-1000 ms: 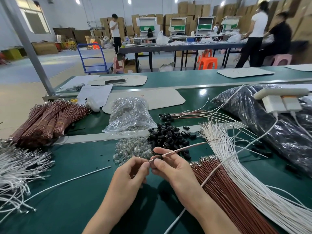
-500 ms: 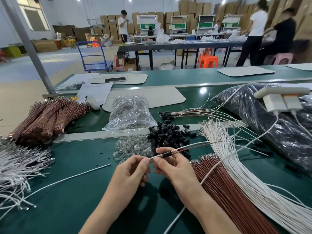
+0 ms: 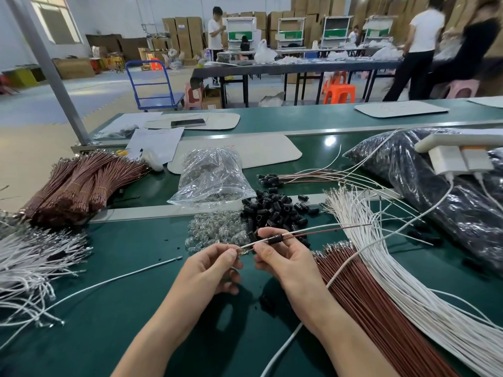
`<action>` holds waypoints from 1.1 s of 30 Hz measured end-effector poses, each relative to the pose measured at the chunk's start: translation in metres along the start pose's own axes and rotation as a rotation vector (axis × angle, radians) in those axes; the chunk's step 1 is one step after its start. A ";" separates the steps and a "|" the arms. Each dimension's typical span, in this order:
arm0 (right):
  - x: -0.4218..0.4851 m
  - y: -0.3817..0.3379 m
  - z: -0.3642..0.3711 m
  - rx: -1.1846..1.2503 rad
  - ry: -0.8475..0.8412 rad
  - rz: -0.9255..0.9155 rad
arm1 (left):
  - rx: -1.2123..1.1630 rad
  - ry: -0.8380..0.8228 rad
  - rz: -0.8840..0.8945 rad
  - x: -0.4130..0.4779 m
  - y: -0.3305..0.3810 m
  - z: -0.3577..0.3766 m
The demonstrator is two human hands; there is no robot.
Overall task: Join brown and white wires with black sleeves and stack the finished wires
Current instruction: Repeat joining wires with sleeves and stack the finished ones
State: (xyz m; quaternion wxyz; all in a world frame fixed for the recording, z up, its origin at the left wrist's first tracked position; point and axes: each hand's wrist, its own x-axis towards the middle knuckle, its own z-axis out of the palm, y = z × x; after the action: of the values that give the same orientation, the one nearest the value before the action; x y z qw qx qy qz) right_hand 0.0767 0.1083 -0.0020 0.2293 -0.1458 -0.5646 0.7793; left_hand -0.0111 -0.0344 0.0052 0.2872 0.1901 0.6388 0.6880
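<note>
Two wires: white wire (image 3: 313, 229) and brown wire (image 3: 340, 229) pointed to 2 o'clock.
Left hand (image 3: 215, 268): pinched their tips.
Right hand (image 3: 283, 259): pinched both wires.
Black sleeve (image 3: 273, 240): probably needed a straight push toward 8 o'clock.

Bright, even light fell from overhead, with paler daylight from a window (image 3: 54, 20) at upper left. A round hot spot glared on the green belt (image 3: 130, 248) farther back, and the clear bag (image 3: 212, 175) and black bag (image 3: 435, 191) sparkled with small highlights. Soft, dark shadows pooled on the belt directly under the left hand (image 3: 212, 268) and right hand (image 3: 283, 259), which were crisp along with the white wire (image 3: 313, 230) pinched between them. The white wire bundle (image 3: 27, 262) at the left edge smeared, two standing people (image 3: 424, 44) at far right were blurred, and the wide lens tilted the grey post (image 3: 51, 74) and bowed the belt's rails.
</note>
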 end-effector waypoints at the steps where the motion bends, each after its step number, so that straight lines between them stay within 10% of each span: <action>1: 0.000 0.000 0.000 -0.004 0.000 -0.002 | -0.003 -0.001 -0.005 0.000 0.000 0.000; 33: -0.005 0.002 0.005 -0.129 -0.076 0.039 | 0.123 -0.036 0.078 -0.001 -0.001 0.003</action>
State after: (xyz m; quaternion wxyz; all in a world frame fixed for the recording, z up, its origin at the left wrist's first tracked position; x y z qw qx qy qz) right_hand 0.0781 0.1015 -0.0024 0.1826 -0.1415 -0.6190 0.7507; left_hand -0.0081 -0.0327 0.0045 0.2593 0.2442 0.6670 0.6544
